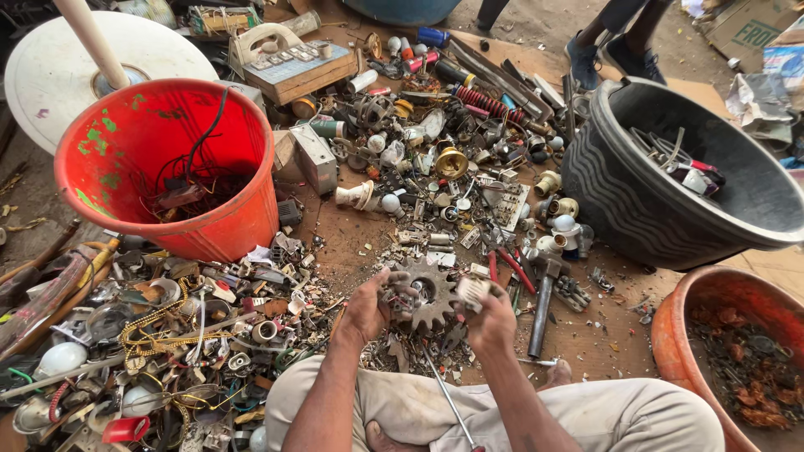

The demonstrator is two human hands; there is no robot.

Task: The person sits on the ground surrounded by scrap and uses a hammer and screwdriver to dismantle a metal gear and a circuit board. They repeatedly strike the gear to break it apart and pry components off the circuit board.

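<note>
I sit on the ground with both arms stretched forward over a heap of scrap. My left hand (367, 311) and my right hand (490, 320) grip a rusty toothed gear assembly (425, 295) between them. A pale ribbed plastic piece (473, 289) sits at my right fingertips, against the gear. A hammer (543, 301) lies on the ground just right of my right hand. A thin metal rod (448, 400) rests across my lap.
A red bucket (243, 219) with wires stands at the left, a black tub (624, 197) at the right, a rusty orange basin (678, 335) at the lower right. Mixed metal scrap (167, 335) covers the ground. Another person's feet (615, 57) stand at the top.
</note>
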